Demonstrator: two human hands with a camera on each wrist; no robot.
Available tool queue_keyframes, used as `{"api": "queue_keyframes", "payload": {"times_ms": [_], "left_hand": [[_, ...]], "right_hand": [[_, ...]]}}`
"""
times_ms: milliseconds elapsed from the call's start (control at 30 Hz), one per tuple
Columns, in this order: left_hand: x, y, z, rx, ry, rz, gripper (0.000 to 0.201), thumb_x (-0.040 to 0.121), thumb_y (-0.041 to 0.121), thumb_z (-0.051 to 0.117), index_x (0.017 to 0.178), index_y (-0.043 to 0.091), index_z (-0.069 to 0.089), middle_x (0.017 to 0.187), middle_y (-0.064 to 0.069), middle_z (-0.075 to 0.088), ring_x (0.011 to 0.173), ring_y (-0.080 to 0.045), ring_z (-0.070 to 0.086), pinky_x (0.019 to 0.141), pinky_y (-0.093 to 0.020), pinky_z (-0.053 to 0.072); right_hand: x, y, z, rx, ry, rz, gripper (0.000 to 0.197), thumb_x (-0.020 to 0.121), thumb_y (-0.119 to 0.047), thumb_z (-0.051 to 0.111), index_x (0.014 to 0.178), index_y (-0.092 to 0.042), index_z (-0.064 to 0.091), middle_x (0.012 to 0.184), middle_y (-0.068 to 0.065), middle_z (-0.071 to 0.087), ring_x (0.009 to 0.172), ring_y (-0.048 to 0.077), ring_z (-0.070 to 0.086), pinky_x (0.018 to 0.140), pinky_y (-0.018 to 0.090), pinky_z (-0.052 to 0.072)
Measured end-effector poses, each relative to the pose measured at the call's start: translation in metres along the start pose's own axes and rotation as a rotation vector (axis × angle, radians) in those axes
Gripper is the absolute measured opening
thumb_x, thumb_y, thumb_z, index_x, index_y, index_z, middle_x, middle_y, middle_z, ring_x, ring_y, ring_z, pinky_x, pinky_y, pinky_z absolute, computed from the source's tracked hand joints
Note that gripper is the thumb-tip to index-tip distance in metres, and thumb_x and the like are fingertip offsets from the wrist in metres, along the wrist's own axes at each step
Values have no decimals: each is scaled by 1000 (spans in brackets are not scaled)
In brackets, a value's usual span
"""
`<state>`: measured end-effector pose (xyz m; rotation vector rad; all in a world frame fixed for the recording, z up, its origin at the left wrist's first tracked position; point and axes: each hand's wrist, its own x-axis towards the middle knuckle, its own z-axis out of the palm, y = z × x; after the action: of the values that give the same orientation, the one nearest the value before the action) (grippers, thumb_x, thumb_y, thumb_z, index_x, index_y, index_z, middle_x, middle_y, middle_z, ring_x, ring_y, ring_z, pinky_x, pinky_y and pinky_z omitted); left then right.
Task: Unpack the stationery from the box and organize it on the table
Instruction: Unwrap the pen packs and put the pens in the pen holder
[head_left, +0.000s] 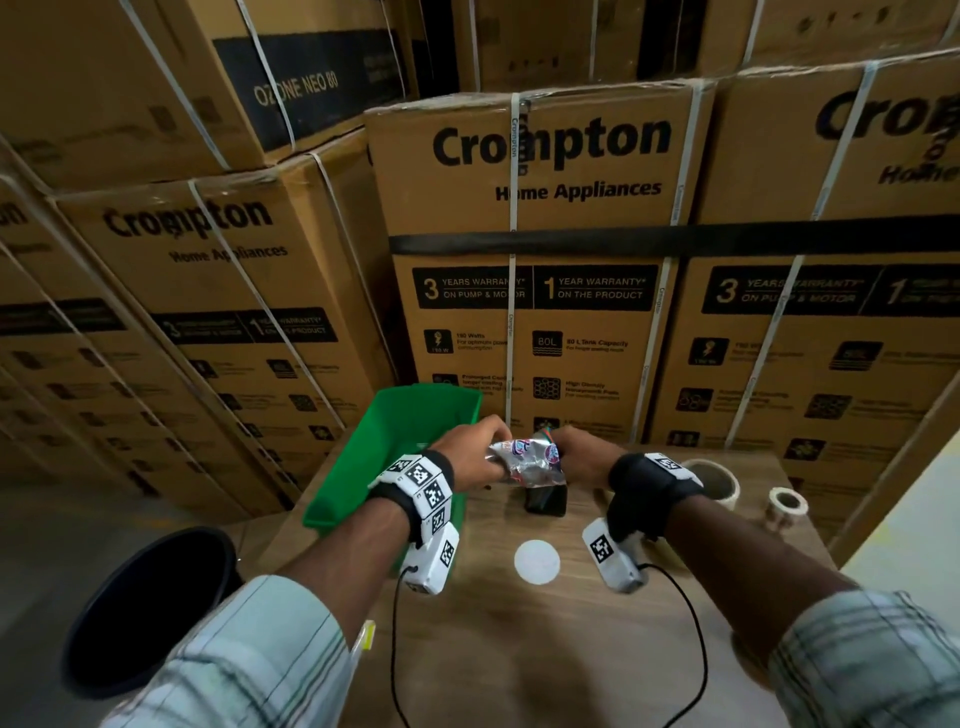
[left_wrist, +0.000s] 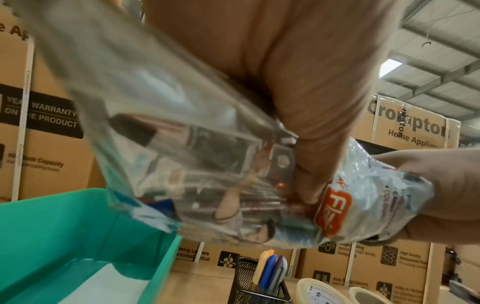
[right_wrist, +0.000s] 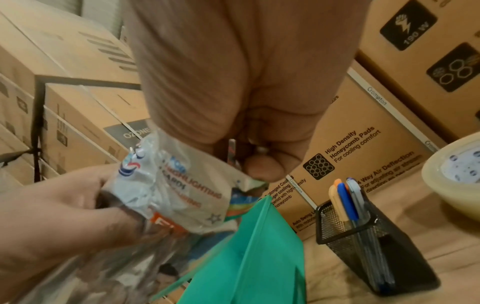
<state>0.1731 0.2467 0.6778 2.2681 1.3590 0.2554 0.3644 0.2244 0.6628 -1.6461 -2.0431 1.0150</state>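
Observation:
Both hands hold a crinkled clear plastic packet of pens (head_left: 527, 460) in the air over the table. My left hand (head_left: 478, 452) grips its left part, fingers curled round it (left_wrist: 303, 185). My right hand (head_left: 576, 452) pinches the printed right end (right_wrist: 259, 162). The packet (left_wrist: 207, 164) shows pens inside and an orange label (right_wrist: 176, 195). The green box (head_left: 363, 467) stands on the table's left side, just left of my hands. Below the packet stands a black mesh pen holder (head_left: 545, 501) with several pens in it (right_wrist: 376, 246).
Two tape rolls, a large one (head_left: 717, 480) and a small one (head_left: 787, 504), sit on the wooden table's far right. A white disc (head_left: 536, 562) lies near the middle. A black bin (head_left: 150, 608) stands on the floor at left. Stacked cardboard cartons (head_left: 530, 260) wall the table in.

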Motion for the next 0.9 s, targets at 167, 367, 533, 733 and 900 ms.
{"api": "queue_keyframes", "payload": {"times_ms": [167, 367, 533, 733, 900], "left_hand": [[1, -6, 0, -162, 83, -19, 36, 77, 33, 76, 103, 21, 55, 96, 0, 68, 79, -15, 63, 58, -23, 49], [2, -9, 1, -235, 27, 4, 33, 80, 31, 73, 103, 23, 51, 101, -2, 66, 88, -19, 64, 74, -35, 54], [1, -16, 5, -274, -16, 10, 31, 84, 25, 68, 110, 17, 53, 106, -7, 66, 98, -25, 65, 85, -42, 55], [-2, -23, 16, -397, -30, -19, 35, 86, 21, 67, 117, 15, 52, 102, -2, 65, 91, -19, 64, 81, -34, 53], [-2, -32, 33, -548, -6, -79, 37, 86, 17, 68, 120, 10, 52, 110, -3, 64, 99, -17, 62, 80, -22, 49]], "right_hand": [[-1, -11, -1, 83, 7, -105, 16, 86, -12, 67, 92, -24, 59, 89, -7, 63, 79, 4, 56, 71, 20, 46], [4, -11, 0, -59, 17, -95, 11, 87, -18, 65, 97, -16, 63, 90, -2, 66, 80, 11, 60, 73, 28, 53], [7, -8, -9, -137, 73, -79, 3, 85, -13, 66, 85, -14, 64, 87, 2, 67, 80, 19, 64, 67, 29, 53], [4, -3, -29, -230, 108, -112, 18, 89, -13, 62, 105, -12, 69, 101, 3, 69, 81, 10, 61, 72, 22, 52], [-8, -5, -47, -86, 68, -80, 20, 89, -10, 62, 107, -13, 70, 84, -13, 66, 68, 2, 63, 63, 16, 56]]}}
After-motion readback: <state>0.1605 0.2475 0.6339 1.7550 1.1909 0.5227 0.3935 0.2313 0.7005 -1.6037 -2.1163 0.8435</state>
